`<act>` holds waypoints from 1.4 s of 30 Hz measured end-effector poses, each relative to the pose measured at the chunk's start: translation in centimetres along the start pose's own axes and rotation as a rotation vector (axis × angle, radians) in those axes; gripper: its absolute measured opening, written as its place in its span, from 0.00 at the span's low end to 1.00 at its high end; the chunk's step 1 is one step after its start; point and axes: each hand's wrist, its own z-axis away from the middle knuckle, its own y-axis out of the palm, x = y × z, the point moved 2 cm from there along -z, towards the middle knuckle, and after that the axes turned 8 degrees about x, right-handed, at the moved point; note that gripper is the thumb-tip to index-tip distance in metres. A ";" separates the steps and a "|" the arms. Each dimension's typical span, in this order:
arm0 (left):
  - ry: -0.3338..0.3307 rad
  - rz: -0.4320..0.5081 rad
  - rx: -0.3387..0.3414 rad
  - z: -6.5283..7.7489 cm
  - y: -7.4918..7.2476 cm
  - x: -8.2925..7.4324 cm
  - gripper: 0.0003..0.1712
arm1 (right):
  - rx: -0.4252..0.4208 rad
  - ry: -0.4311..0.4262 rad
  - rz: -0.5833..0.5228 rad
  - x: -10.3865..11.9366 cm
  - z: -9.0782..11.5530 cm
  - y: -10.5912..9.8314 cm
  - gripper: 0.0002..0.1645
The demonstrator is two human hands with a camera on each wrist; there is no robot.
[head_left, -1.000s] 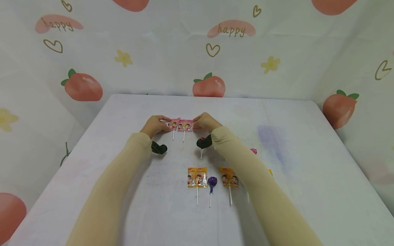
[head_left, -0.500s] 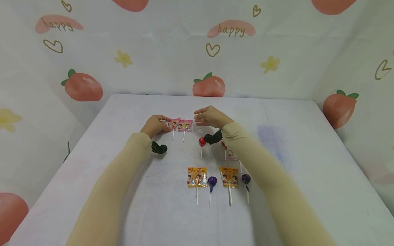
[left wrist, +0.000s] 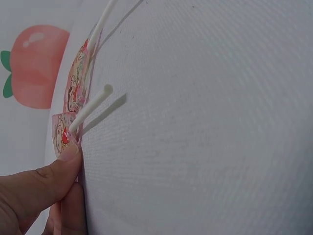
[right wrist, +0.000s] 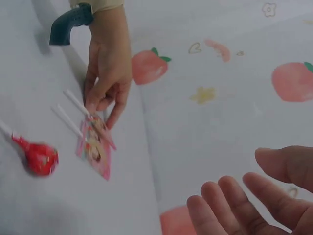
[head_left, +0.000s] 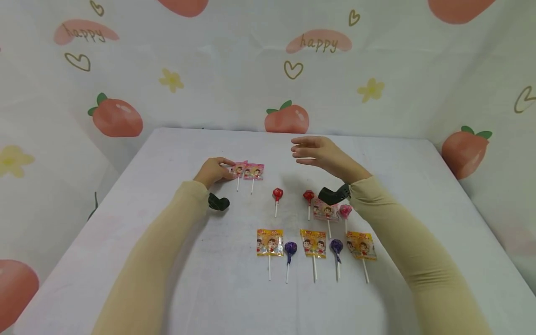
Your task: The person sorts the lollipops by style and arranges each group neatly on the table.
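Note:
Toward the back of the table, my left hand (head_left: 213,172) pinches the edge of a flat lollipop in a pink printed wrapper (head_left: 238,169). The left wrist view shows the thumb pressed on that wrapper (left wrist: 63,134), its white stick pointing away from the table. Right beside it lies a second pink-wrapped lollipop (head_left: 253,171), stick toward the front. My right hand (head_left: 320,151) is raised to the right of the pair, fingers spread loosely with nothing in them. In the right wrist view, the fingers (right wrist: 234,196) are apart and a red ball lollipop (right wrist: 41,159) lies on the cloth.
Two red ball lollipops (head_left: 278,193) lie mid-table. Nearby are another pink-wrapped one (head_left: 325,210) and a pink ball one (head_left: 345,211). Closer in, orange-wrapped lollipops (head_left: 270,242) alternate with purple ball lollipops (head_left: 291,247). A printed cloth backdrop (head_left: 234,93) stands behind the white table (head_left: 209,279).
My right hand has let go of the second pink-wrapped lollipop and moved up and right, uncovering lollipops beneath the arm. My left hand has stayed on its lollipop.

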 end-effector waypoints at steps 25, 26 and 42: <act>0.013 -0.016 -0.004 0.0 0.1 -0.3 0.30 | -0.026 0.135 0.519 -7.6 8.3 -2.8 0.29; 0.015 -0.018 -0.004 0.0 0.1 -0.2 0.30 | -0.018 0.138 0.531 -7.9 8.4 -2.8 0.29; 0.013 -0.002 0.002 -0.1 0.0 0.1 0.30 | 0.057 0.176 0.650 -9.6 7.8 -2.8 0.34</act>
